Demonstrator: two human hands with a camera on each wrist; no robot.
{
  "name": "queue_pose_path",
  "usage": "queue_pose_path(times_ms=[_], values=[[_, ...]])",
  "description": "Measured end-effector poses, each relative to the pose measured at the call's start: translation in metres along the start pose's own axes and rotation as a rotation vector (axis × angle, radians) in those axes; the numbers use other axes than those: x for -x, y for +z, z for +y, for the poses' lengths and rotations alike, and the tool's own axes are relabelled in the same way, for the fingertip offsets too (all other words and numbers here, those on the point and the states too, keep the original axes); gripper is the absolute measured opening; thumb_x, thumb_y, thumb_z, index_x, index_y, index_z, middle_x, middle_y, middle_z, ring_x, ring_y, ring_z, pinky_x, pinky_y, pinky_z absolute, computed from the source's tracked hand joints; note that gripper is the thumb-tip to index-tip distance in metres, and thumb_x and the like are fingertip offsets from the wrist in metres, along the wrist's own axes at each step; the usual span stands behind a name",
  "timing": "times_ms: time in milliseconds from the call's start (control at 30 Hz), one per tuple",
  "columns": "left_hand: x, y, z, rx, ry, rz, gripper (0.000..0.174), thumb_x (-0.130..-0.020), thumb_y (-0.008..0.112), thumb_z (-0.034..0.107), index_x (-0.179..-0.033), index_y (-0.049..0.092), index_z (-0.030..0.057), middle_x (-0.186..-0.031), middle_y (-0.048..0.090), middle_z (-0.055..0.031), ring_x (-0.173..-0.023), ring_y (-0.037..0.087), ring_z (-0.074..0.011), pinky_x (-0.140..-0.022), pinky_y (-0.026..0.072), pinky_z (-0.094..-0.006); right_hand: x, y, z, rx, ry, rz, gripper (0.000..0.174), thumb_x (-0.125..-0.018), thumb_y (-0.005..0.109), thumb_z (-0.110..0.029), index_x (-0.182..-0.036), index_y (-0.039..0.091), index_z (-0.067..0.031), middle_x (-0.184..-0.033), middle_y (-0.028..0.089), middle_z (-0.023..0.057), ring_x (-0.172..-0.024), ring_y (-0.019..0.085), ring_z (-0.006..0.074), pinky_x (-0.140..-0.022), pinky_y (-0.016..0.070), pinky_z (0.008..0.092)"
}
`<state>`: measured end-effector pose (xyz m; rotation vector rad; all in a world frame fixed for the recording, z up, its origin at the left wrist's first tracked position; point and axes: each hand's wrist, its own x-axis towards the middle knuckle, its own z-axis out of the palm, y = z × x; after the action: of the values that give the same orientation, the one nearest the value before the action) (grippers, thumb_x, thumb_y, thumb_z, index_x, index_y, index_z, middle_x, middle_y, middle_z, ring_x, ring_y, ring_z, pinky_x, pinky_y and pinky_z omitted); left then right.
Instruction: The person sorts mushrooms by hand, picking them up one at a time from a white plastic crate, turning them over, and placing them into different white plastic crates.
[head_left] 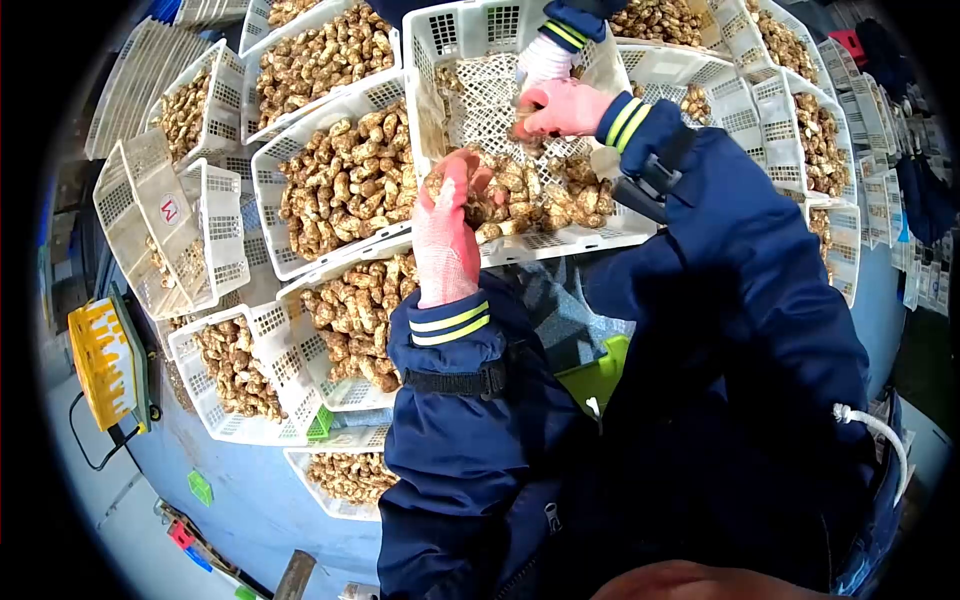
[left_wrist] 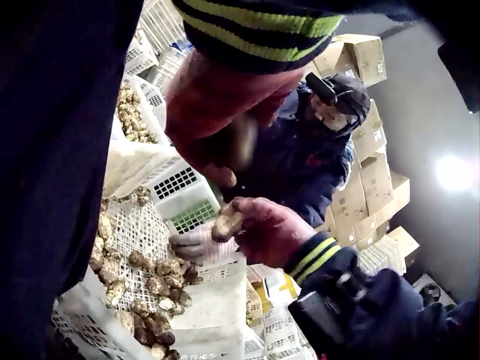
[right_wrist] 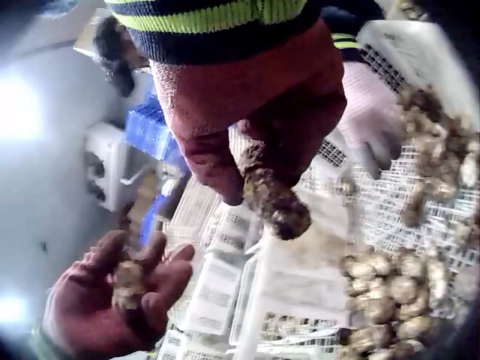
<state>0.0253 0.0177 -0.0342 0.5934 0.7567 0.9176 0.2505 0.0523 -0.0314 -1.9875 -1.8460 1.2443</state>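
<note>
In a pink glove, my left hand point(head_left: 447, 235) is raised over the near left side of a white perforated crate point(head_left: 540, 241). Its fingers curl round a small mushroom point(right_wrist: 129, 285), seen in the right wrist view. My right hand point(head_left: 565, 108), gloved the same way, is above the crate's middle. Thumb and fingers of that hand pinch a stubby brown mushroom point(right_wrist: 276, 204) whose lower end sticks out. Loose mushrooms point(head_left: 580, 195) lie heaped along the crate's near side, with the mesh bottom showing farther back.
Another person point(left_wrist: 296, 150) faces me across the crate, a pale gloved hand point(head_left: 545, 58) reaching in beside my right hand. More mushroom-filled crates point(head_left: 268, 225) stand around on the left, back and right. A yellow crate point(head_left: 105, 365) stands far left, cardboard boxes point(left_wrist: 360, 191) behind the person.
</note>
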Motion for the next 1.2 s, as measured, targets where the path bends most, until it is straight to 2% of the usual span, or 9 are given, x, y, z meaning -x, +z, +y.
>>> queue_pose_path(times_ms=[100, 267, 400, 467, 767, 867, 1000, 1100, 1200], values=[[0.002, 0.007, -0.001, 0.010, -0.054, -0.017, 0.040, -0.087, 0.051, 0.021, -0.120, 0.042, 0.0007, -0.106, 0.054, -0.0127, -0.088, 0.055, -0.0189, -0.065, 0.0491, -0.0330, 0.037, -0.006, -0.050, -0.017, -0.250, -0.089, 0.046, -0.074, 0.061, -0.027, -0.112, 0.051, -0.0038, -0.078, 0.056, 0.0032, -0.062, 0.050, 0.0084, -0.051, 0.0410, 0.0197], [0.005, 0.009, 0.006, -0.022, -0.091, -0.039, 0.033, -0.086, 0.052, 0.016, -0.114, 0.045, 0.0010, -0.099, 0.058, -0.0100, -0.080, 0.057, -0.0163, -0.065, 0.0492, -0.0290, 0.051, -0.006, -0.056, -0.592, -0.262, -0.084, 0.046, -0.082, 0.053, -0.032, -0.119, 0.046, -0.0050, -0.092, 0.059, 0.0039, -0.077, 0.057, 0.0092, -0.064, 0.0456, 0.0217], [0.006, 0.005, 0.011, -0.040, 0.019, -0.016, 0.027, -0.085, 0.052, 0.014, -0.109, 0.048, 0.0000, -0.096, 0.059, -0.0098, -0.075, 0.057, -0.0144, -0.062, 0.0482, -0.0266, 0.013, 0.035, 0.020, 0.484, -0.134, -0.101, 0.030, -0.075, 0.053, -0.021, -0.100, 0.059, -0.0058, -0.084, 0.062, 0.0061, -0.076, 0.060, 0.0162, -0.068, 0.0486, 0.0341], [0.011, 0.013, 0.016, 0.001, 0.036, 0.050, 0.018, -0.081, 0.056, 0.011, -0.098, 0.055, 0.0031, -0.087, 0.060, -0.0069, -0.071, 0.055, -0.0113, -0.056, 0.0465, -0.0225, -0.003, 0.077, 0.080, 0.924, -0.192, -0.399, 0.030, -0.074, 0.052, -0.025, -0.096, 0.059, -0.0056, -0.086, 0.062, 0.0090, -0.082, 0.059, 0.0228, -0.072, 0.0473, 0.0377], [0.013, 0.003, 0.020, 0.110, 0.046, 0.004, 0.027, -0.086, 0.050, 0.016, -0.108, 0.048, 0.0004, -0.099, 0.057, -0.0094, -0.077, 0.056, -0.0173, -0.065, 0.0474, -0.0281, 0.002, 0.117, 0.097, 1.310, -0.259, -0.516, 0.029, -0.074, 0.052, -0.025, -0.094, 0.061, -0.0069, -0.088, 0.062, 0.0109, -0.085, 0.059, 0.0229, -0.072, 0.0471, 0.0357], [0.015, 0.002, 0.022, 0.220, 0.064, -0.034, 0.028, -0.086, 0.050, 0.017, -0.109, 0.048, 0.0008, -0.104, 0.055, -0.0109, -0.086, 0.057, -0.0239, -0.071, 0.0485, -0.0332, 0.004, 0.092, 0.083, 0.924, -0.158, -0.305, 0.035, -0.074, 0.054, -0.025, -0.103, 0.058, -0.0055, -0.091, 0.062, 0.0109, -0.079, 0.059, 0.0204, -0.068, 0.0476, 0.0357], [0.012, 0.003, 0.023, 0.424, 0.027, -0.024, 0.030, -0.086, 0.049, 0.017, -0.111, 0.047, 0.0014, -0.107, 0.054, -0.0142, -0.102, 0.051, -0.0301, -0.087, 0.0429, -0.0476, 0.033, 0.032, 0.032, -0.718, 0.108, -0.133, 0.037, -0.076, 0.058, -0.020, -0.107, 0.054, 0.0005, -0.078, 0.060, 0.0040, -0.057, 0.051, 0.0107, -0.046, 0.0403, 0.0241], [0.010, 0.004, 0.025, 0.477, -0.016, 0.013, 0.033, -0.086, 0.049, 0.021, -0.112, 0.046, 0.0016, -0.107, 0.054, -0.0138, -0.102, 0.051, -0.0299, -0.086, 0.0438, -0.0468, 0.064, 0.022, 0.012, -1.031, 0.092, 0.011, 0.031, -0.078, 0.058, -0.015, -0.105, 0.054, -0.0015, -0.066, 0.050, -0.0029, -0.046, 0.039, 0.0052, -0.040, 0.0286, 0.0183], [0.011, 0.002, 0.022, 0.450, -0.001, -0.005, 0.031, -0.088, 0.047, 0.022, -0.111, 0.047, 0.0007, -0.106, 0.055, -0.0120, -0.096, 0.055, -0.0251, -0.067, 0.0506, -0.0332, 0.081, 0.023, 0.003, -1.162, 0.118, 0.043, 0.032, -0.080, 0.055, -0.020, -0.108, 0.052, -0.0051, -0.061, 0.038, -0.0098, -0.045, 0.028, 0.0010, -0.041, 0.0265, 0.0182]])
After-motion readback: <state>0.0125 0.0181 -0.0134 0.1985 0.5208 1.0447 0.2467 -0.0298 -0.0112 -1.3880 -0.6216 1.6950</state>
